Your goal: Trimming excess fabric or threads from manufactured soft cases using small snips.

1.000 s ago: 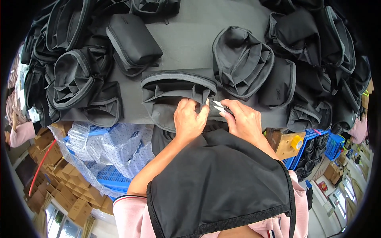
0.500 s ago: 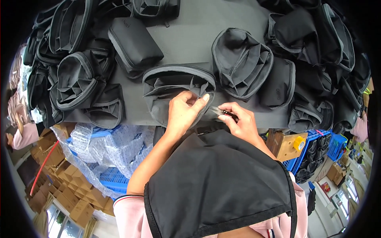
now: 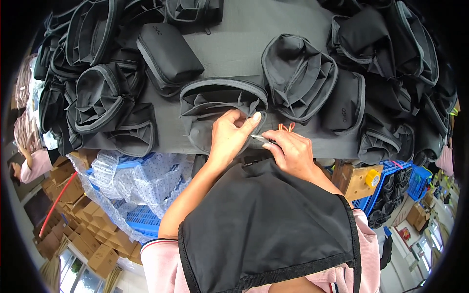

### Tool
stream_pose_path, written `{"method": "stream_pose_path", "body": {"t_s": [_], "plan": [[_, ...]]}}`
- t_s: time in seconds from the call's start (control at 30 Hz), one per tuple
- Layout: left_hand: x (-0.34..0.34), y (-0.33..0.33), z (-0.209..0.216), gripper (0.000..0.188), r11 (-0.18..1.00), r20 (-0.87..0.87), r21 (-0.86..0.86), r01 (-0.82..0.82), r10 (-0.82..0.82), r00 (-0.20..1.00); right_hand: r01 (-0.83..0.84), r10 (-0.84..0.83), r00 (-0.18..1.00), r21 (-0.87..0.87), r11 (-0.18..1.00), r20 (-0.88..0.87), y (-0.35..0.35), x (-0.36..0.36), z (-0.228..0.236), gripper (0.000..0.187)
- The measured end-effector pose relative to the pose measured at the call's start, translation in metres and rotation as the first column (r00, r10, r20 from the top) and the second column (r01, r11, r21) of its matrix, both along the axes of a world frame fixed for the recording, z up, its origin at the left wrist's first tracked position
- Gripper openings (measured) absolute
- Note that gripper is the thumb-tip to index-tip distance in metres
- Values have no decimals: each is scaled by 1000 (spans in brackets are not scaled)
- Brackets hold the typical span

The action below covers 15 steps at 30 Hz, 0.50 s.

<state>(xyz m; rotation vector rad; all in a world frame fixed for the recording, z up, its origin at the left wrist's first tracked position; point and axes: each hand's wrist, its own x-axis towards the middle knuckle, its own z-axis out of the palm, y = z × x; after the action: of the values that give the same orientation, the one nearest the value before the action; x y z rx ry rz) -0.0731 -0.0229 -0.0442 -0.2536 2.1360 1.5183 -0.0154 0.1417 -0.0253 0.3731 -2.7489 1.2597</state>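
An unzipped black pouch with inner dividers and a grey zip edge stands in front of me at the table's near side. My left hand is closed on its right rim, the edge pinched between thumb and fingers. To the right, my right hand is closed around small thread snips. Their pointed metal blades reach toward the pouch's rim by my left thumb, while the fingers hide most of the handle. An orange-red loop pokes up behind the right fingers.
Another open pouch stands just beyond my right hand, beside a closed pouch. A closed pouch lies beyond the left hand. More black pouches crowd both sides of the grey table. Bubble wrap covers a blue crate below left.
My right hand has come slightly left and turned, bringing the snips' blades closer to the pouch rim. The orange-red loop now shows. My left hand keeps its pinch on the pouch.
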Motion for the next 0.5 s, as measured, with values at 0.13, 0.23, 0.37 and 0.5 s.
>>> {"method": "stream_pose_path", "body": {"t_s": [0.13,0.23,0.37,0.5], "plan": [[-3,-1,7,45,1000,46,1,17,-18,999,89,-89,996,-103,991,1,1,9,-7,25],[-3,-8,10,46,982,149,186,27,-55,987,260,-88,914,-404,877,397,0,2,-3,26],[11,-22,44,62,845,-270,-234,480,-531,803,300,-54,830,-363,882,555,-5,-14,-29,21],[26,-14,36,47,869,-459,-434,238,-440,772,181,-66,959,-415,892,276,-17,-22,-28,18]]}}
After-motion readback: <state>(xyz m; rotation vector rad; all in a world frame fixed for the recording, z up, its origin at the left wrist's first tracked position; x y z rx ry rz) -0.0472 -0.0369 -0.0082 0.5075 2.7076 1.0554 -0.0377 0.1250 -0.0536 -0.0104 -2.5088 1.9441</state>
